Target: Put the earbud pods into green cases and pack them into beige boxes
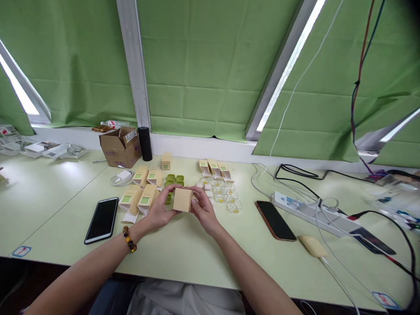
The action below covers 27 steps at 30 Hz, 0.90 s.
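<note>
Between my two hands is a small tan cardboard box [182, 200], held just above the table. My left hand [160, 211] grips its left side, thumb low and fingers over the far edge. On the right side, my right hand [205, 211] closes on the same box with thumb and fingers. Behind the hands stand several small green cups [175, 178], partly hidden. Clear plastic cups with yellow bottoms [226, 192] lie to the right of them. Open cardboard boxes with green windows [147, 196] lie left of my hands, and more open boxes [215, 168] are at the back.
A black phone [102, 219] lies at left, another phone [274, 220] at right. Beyond that one are a white power strip [308, 213], cables and a cream power bank [312, 246]. A brown carton [120, 148] and a black cylinder [145, 143] stand by the wall.
</note>
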Each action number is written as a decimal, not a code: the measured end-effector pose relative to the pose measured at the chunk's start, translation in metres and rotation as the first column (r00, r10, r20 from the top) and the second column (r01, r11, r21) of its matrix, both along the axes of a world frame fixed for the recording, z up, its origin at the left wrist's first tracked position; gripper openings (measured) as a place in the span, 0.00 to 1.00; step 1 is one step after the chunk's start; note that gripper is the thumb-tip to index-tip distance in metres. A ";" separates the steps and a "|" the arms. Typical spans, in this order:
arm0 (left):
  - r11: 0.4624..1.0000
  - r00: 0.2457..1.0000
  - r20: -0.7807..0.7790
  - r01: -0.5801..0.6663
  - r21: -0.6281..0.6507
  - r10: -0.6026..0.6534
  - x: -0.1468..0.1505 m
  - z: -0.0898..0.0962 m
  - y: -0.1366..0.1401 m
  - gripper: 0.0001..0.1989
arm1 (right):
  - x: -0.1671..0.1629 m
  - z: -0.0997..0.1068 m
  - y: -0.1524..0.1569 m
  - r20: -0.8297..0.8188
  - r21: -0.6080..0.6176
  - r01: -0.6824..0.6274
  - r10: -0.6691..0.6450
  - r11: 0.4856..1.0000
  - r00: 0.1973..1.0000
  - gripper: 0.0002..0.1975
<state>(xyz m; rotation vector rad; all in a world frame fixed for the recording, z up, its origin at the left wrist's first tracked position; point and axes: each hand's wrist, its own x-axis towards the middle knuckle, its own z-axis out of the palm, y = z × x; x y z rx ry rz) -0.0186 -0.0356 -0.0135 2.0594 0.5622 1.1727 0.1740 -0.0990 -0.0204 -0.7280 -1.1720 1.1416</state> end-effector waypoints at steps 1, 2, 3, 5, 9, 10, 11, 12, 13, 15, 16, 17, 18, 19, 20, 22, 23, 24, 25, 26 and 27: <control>1.000 1.000 -0.006 -0.007 0.020 0.008 0.000 0.000 0.000 0.34 | 0.000 0.000 0.000 -0.005 0.000 -0.003 0.003 1.000 1.000 0.23; 0.999 1.000 -0.008 -0.015 0.046 0.015 0.000 0.000 0.000 0.34 | 0.000 0.000 0.000 -0.006 0.000 -0.007 0.007 1.000 1.000 0.24; 0.997 1.000 -0.005 -0.022 0.078 0.022 0.000 0.000 0.001 0.33 | 0.001 -0.001 0.000 -0.002 0.004 -0.012 0.012 1.000 1.000 0.25; 0.988 0.999 0.008 -0.037 0.149 0.036 0.000 -0.001 0.002 0.34 | 0.001 -0.001 0.000 0.020 0.016 -0.025 0.025 1.000 0.999 0.29; 0.961 0.995 0.036 -0.096 0.260 0.090 0.001 -0.003 0.004 0.35 | 0.000 -0.001 0.000 0.047 0.023 -0.058 0.057 0.998 0.997 0.36; 0.956 0.994 0.036 -0.112 0.272 0.107 0.001 -0.003 0.004 0.35 | 0.000 -0.001 0.000 0.039 0.019 -0.063 0.062 0.998 0.997 0.37; 0.952 0.992 0.031 -0.127 0.279 0.123 0.001 -0.003 0.003 0.35 | -0.001 -0.002 0.001 0.022 0.013 -0.068 0.067 0.998 0.997 0.38; 0.949 0.990 0.024 -0.137 0.282 0.136 0.001 -0.003 0.003 0.35 | -0.002 -0.003 0.001 -0.005 0.003 -0.075 0.075 0.997 0.997 0.39; 0.948 0.989 0.017 -0.146 0.282 0.147 0.001 -0.004 0.002 0.35 | -0.002 -0.004 0.002 -0.041 -0.011 -0.083 0.083 0.996 0.996 0.38; 0.948 0.988 0.011 -0.149 0.280 0.152 0.000 -0.004 0.001 0.37 | -0.002 -0.008 0.004 -0.122 -0.051 -0.113 0.106 0.992 0.987 0.35; 0.949 0.989 0.013 -0.144 0.281 0.146 0.000 -0.003 0.001 0.38 | -0.002 -0.010 0.005 -0.159 -0.071 -0.128 0.116 0.989 0.980 0.32; 0.950 0.990 0.018 -0.136 0.282 0.137 0.000 -0.003 0.001 0.39 | -0.002 -0.011 0.006 -0.190 -0.089 -0.139 0.120 0.986 0.974 0.30; 0.950 0.992 0.021 -0.127 0.284 0.126 0.000 -0.003 0.002 0.40 | -0.001 -0.012 0.007 -0.214 -0.104 -0.145 0.121 0.984 0.969 0.28; 0.950 0.993 0.024 -0.118 0.290 0.116 0.000 -0.003 0.002 0.40 | 0.000 -0.013 0.008 -0.234 -0.117 -0.151 0.120 0.982 0.965 0.27; 0.948 0.994 0.025 -0.113 0.298 0.110 0.000 -0.003 0.002 0.40 | 0.000 -0.013 0.008 -0.252 -0.127 -0.157 0.121 0.979 0.960 0.26; 0.944 0.994 0.024 -0.111 0.311 0.109 0.000 -0.003 0.002 0.37 | 0.001 -0.012 0.008 -0.277 -0.141 -0.178 0.134 0.974 0.951 0.25; 0.942 0.993 0.024 -0.115 0.316 0.113 0.000 -0.003 0.001 0.36 | 0.001 -0.011 0.008 -0.286 -0.145 -0.192 0.145 0.971 0.947 0.24; 0.939 0.993 0.024 -0.120 0.321 0.119 0.000 -0.003 0.001 0.36 | 0.001 -0.009 0.007 -0.291 -0.147 -0.204 0.154 0.968 0.944 0.23; 0.938 0.992 0.025 -0.128 0.323 0.126 0.000 -0.003 0.001 0.36 | 0.001 -0.008 0.006 -0.293 -0.146 -0.211 0.162 0.967 0.942 0.23; 0.936 0.990 0.027 -0.137 0.325 0.136 0.001 -0.004 0.001 0.36 | 0.001 -0.008 0.005 -0.289 -0.142 -0.214 0.167 0.966 0.943 0.22; 0.933 0.989 0.029 -0.145 0.328 0.144 0.001 -0.004 0.001 0.35 | 0.002 -0.007 0.005 -0.281 -0.136 -0.214 0.169 0.967 0.945 0.22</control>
